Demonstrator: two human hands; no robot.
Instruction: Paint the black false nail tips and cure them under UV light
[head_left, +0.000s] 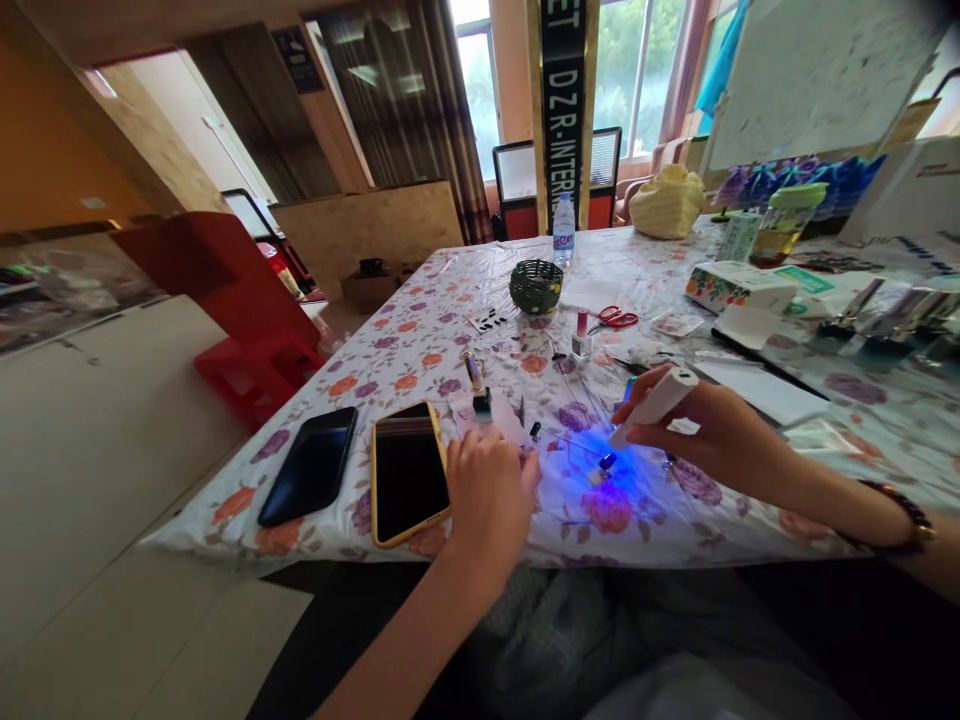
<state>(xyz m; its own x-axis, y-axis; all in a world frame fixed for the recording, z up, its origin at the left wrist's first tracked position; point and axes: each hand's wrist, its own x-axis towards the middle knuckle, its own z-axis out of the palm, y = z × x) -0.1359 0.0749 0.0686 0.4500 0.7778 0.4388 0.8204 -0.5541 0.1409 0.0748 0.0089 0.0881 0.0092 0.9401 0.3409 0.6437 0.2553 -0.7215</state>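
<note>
My right hand (705, 425) grips a small white UV lamp (654, 405), tilted down. Blue-violet light from it falls on a small dark, glossy piece that looks like a false nail (607, 462), lying on the floral tablecloth (555, 535). My left hand (491, 490) rests at the table's near side with its fingers curled under; whatever they may hold is hidden. Left of it lies a phone in a yellow case (409, 470). Just beyond the left hand, a dark little bottle (481, 403) stands by pinkish paper. A tiny black piece (535, 430) lies between the hands.
A black phone (309, 467) lies at the left edge. Farther back are a nail polish bottle (581, 340), red-handled scissors (619, 317), a dark woven basket (536, 286) and a water bottle (564, 230). Boxes, a tissue box (739, 288) and a lidded jar (786, 225) crowd the right.
</note>
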